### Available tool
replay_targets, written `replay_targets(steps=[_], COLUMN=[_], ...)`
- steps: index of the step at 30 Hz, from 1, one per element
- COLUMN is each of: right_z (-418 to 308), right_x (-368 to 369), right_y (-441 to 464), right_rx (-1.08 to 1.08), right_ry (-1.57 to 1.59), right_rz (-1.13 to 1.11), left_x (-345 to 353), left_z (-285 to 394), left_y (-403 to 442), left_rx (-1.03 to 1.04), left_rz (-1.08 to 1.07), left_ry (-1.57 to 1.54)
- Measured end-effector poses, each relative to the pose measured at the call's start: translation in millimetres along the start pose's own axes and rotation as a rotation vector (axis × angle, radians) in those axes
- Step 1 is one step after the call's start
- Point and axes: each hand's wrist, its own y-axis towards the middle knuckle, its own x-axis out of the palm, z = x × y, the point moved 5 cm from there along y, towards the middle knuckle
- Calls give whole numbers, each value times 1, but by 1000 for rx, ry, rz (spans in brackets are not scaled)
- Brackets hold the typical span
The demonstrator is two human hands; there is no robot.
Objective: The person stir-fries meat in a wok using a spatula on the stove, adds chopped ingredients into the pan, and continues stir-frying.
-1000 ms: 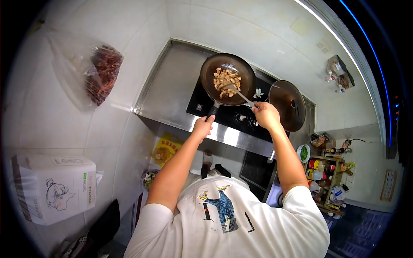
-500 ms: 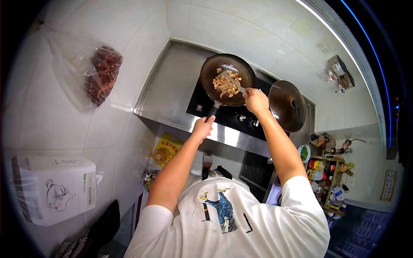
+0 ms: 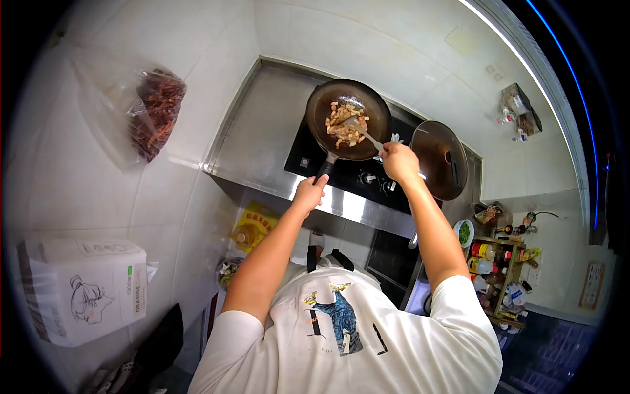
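Observation:
A dark wok (image 3: 378, 125) sits on the black stove (image 3: 303, 150), with browned food pieces (image 3: 341, 134) in its middle. My left hand (image 3: 308, 195) is closed around the wok's black handle (image 3: 325, 171) at the near side. In my right hand (image 3: 399, 161) is a spatula (image 3: 369, 136), whose blade rests among the food pieces. The fingers of that hand are wrapped round the spatula's handle above the wok's right rim.
A glass lid (image 3: 433, 161) lies right of the wok. Further right are a bowl of chopped greens (image 3: 464, 233) and a rack of bottles (image 3: 489, 266). A bag of dried red food (image 3: 157, 111) and a tissue pack (image 3: 85, 289) hang on the left wall.
The spatula first moved up and left into the food with my right hand, then back down and right. The food pieces have shifted. My left hand stays on the wok handle.

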Motion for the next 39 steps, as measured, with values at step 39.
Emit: replay_targets(steps=[39], right_z=[47], right_x=[-23], right_y=[-42], right_rx=[100], right_ry=[130], right_rz=[-98], left_x=[0], left_z=[-2], left_y=[6], left_rx=[24], left_rz=[20], left_ry=[-39])
